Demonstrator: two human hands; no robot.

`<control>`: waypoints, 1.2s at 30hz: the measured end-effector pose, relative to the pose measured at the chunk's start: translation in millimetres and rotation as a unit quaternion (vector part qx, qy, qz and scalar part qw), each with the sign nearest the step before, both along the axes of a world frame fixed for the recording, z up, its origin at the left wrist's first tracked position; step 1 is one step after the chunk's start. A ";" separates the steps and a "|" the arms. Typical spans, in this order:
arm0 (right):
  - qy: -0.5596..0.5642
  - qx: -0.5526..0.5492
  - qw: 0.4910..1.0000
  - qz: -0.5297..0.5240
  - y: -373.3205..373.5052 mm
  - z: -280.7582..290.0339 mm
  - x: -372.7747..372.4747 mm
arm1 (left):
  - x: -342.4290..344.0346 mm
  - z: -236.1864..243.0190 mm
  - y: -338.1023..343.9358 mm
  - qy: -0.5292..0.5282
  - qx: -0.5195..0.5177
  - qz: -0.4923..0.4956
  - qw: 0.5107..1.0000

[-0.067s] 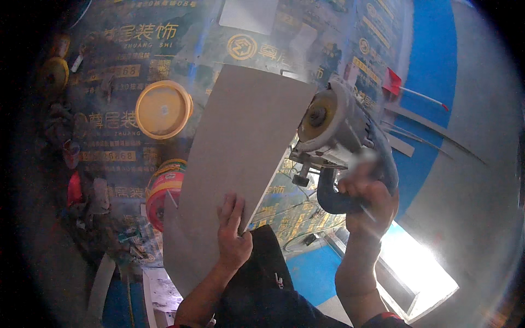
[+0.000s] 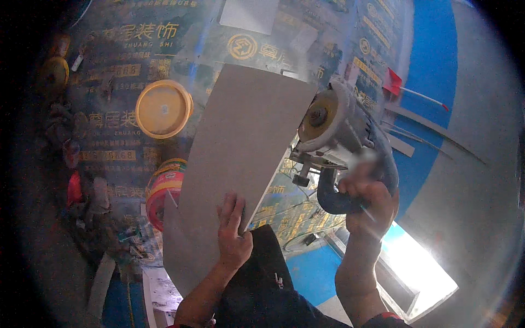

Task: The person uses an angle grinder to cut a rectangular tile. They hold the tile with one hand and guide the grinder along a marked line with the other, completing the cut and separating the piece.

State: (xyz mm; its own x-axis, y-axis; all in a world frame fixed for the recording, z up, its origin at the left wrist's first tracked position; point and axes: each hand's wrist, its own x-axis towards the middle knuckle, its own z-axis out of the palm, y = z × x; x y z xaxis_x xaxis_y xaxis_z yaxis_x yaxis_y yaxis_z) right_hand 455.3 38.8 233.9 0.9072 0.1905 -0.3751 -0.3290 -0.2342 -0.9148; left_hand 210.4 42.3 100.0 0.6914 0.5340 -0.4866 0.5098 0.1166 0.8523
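Note:
My left hand [image 2: 232, 238] holds a long grey tile or board [image 2: 235, 126] near its lower right edge, fingers on its face and thumb at the edge. The slab slants over my dark-clad leg [image 2: 265, 254]. My right hand [image 2: 369, 202] is closed on the dark curved handle of a grey cutting power tool [image 2: 331, 131], partly blurred there. The tool's round disc [image 2: 317, 115] sits at the slab's upper right edge; whether it touches is unclear. A metal knob [image 2: 301, 179] hangs below the guard.
Printed protective sheeting [image 2: 109, 71] covers the floor, with a yellow lid [image 2: 161, 109] and pink bucket [image 2: 161, 199] left of the slab. Cluttered items [image 2: 76, 186] lie far left. A red-headed item [image 2: 391, 81] and thin strips [image 2: 415, 126] lie right, near a bright framed opening [image 2: 415, 268].

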 end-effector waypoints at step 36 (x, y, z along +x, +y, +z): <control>0.052 -0.028 0.998 -0.021 -4.6 -0.3 -8.7 | -0.8 -3.9 4.4 -0.021 -0.025 0.021 0.999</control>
